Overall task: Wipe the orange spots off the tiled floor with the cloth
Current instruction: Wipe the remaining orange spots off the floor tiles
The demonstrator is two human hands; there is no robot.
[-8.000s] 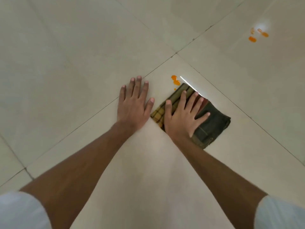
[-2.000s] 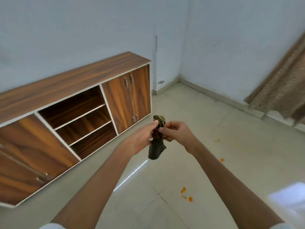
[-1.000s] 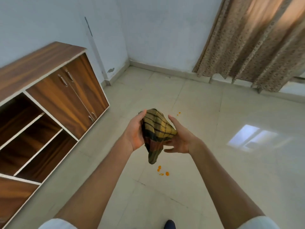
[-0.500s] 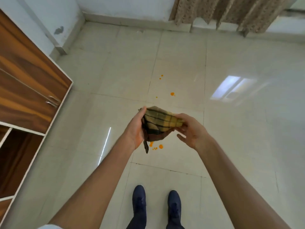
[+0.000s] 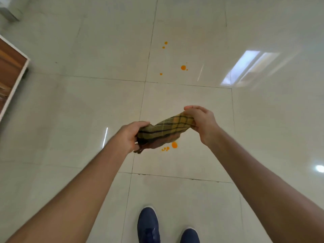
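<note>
I stand over the pale tiled floor (image 5: 87, 111) and hold a yellow-and-brown checked cloth (image 5: 166, 130) stretched between both hands at about waist height. My left hand (image 5: 130, 135) grips its lower left end, and my right hand (image 5: 201, 121) grips its upper right end. Just below the cloth, a cluster of orange spots (image 5: 171, 146) lies on the tile ahead of my feet. Farther away, a second group of orange spots (image 5: 183, 67) sits near a grout line, with two small orange spots (image 5: 164, 45) beyond it.
My dark blue shoes (image 5: 149, 225) stand at the bottom edge. A wooden cabinet corner (image 5: 12, 74) juts in at the left. A bright window reflection (image 5: 245, 67) lies on the tiles at the right.
The view has tilted down from the room to the floor. My hands have pulled apart, stretching the bunched cloth sideways. Seconds earlier I was kneeling with the cloth on the tile.
</note>
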